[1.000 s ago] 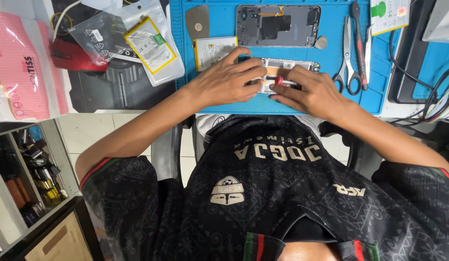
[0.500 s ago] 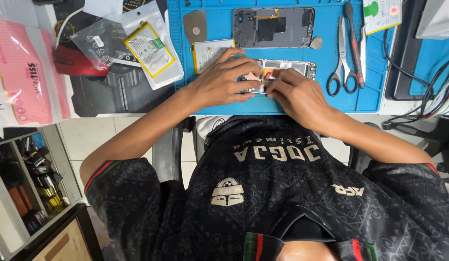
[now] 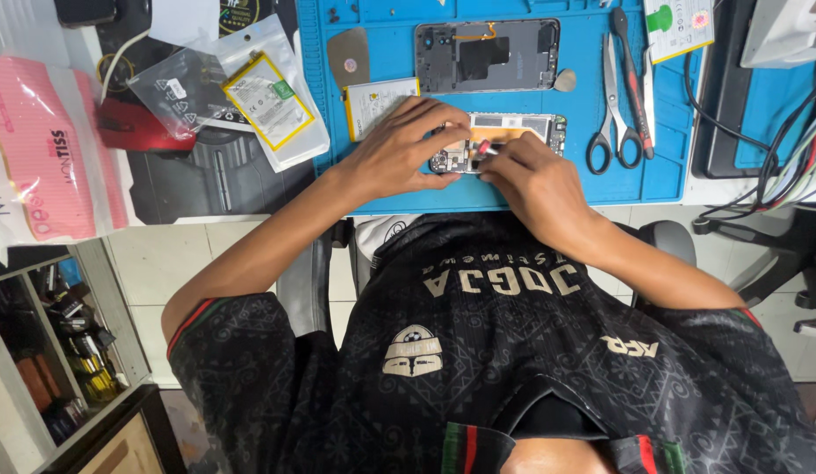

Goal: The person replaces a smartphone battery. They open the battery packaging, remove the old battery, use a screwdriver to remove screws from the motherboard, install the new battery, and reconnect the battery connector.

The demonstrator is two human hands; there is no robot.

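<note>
I see the left hand (image 3: 399, 154) arched, fingers pinning the opened phone (image 3: 513, 136) on the blue mat (image 3: 390, 189). At its 3 o'clock, the right hand (image 3: 535, 184) fingers pinch a small tool (image 3: 485, 149).

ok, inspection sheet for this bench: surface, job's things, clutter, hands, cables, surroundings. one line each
Surface: blue work mat on the bench.
Job's things: opened phone under both hands; separate back housing above it.
Clutter: scissors, loose battery, bagged battery, pink pack.
Hands: left hand steadies the phone; right hand pinches a small tool at it, fingers closed.
Cables: black bundle at one side; white lead opposite.
Surroundings: shelf of parts, tiled floor.
</note>
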